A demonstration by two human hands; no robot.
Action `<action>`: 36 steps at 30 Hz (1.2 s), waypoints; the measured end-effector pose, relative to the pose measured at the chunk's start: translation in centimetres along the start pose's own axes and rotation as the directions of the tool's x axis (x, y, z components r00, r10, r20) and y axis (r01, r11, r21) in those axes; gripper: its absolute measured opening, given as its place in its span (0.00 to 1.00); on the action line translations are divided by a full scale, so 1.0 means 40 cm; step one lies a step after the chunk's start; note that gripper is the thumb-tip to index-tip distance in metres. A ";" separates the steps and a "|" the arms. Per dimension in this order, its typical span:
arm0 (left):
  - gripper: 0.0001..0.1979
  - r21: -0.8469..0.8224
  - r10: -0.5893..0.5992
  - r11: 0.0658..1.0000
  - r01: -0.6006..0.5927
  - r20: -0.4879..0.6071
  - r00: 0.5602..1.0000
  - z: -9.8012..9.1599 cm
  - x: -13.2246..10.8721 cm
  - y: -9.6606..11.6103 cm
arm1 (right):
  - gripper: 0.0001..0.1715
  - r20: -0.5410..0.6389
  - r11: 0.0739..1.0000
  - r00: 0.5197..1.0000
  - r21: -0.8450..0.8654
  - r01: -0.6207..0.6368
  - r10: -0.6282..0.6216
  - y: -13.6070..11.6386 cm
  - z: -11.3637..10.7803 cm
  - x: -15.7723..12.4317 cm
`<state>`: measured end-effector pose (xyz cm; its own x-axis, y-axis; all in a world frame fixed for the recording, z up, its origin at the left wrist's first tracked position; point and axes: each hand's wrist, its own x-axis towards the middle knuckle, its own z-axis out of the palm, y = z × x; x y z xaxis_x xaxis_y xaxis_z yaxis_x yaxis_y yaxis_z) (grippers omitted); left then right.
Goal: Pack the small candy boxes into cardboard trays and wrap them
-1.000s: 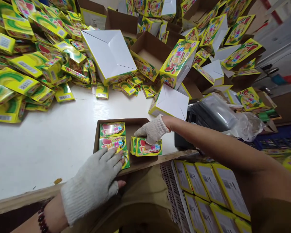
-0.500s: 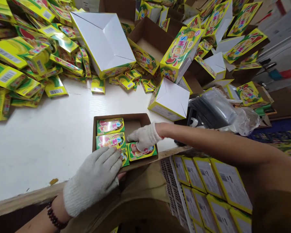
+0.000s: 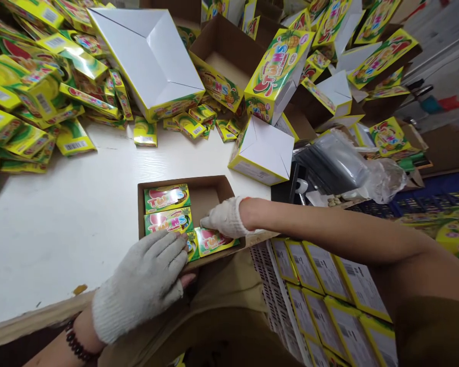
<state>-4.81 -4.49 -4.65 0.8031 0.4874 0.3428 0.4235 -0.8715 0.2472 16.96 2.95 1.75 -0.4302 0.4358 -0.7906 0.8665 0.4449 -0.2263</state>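
Note:
A shallow brown cardboard box [image 3: 210, 196] sits at the table's near edge, with several small "Twins" boxes [image 3: 167, 198] inside. My left hand [image 3: 145, 283], in a white glove with bare fingertips, lies over its near-left corner. The fingers reach across the rim onto the small boxes while the thumb is below the near wall, holding that edge. My right hand [image 3: 224, 219], also gloved, is inside at the right, its fingers bunched against the upper edge of the lower-right small box [image 3: 214, 243]. The right thumb is hidden.
Yellow-green small boxes [image 3: 49, 97] are heaped at the back left. Larger display boxes [image 3: 168, 56] stand along the back and right. Clear plastic bags [image 3: 340, 158] lie at the right. Below the table edge, a white crate [image 3: 262, 270] holds several packed boxes [image 3: 325, 270].
My right hand has shifted toward the upper edge and right side of the lower-right small box, covering its corner. The left hand keeps its place on the box. The camera view has shifted slightly.

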 end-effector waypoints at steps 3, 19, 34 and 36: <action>0.16 -0.003 0.004 1.000 -0.004 0.031 1.000 -0.016 0.007 -0.004 | 0.20 0.030 0.998 0.999 0.057 0.034 -0.036 -0.005 0.010 0.012; 0.20 -0.061 -0.210 0.959 0.275 0.500 0.840 -0.052 0.093 0.066 | 0.19 0.055 0.990 0.996 -0.122 0.070 -0.064 -0.039 0.039 0.038; 0.11 -0.024 -0.255 0.947 0.319 0.544 0.799 -0.036 0.107 0.078 | 0.35 -0.697 0.840 0.541 0.166 -0.517 0.471 0.147 -0.331 0.269; 0.11 -0.031 -0.249 0.948 0.316 0.547 0.800 -0.040 0.108 0.076 | 0.25 -0.684 0.848 0.570 0.137 -0.513 0.455 0.156 -0.339 0.267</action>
<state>-0.70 -4.96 -0.98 0.7661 0.5772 -0.2828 0.6423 -0.6708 0.3708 14.34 20.98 -0.40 -0.0241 0.9861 -0.1643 0.9897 0.0467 0.1356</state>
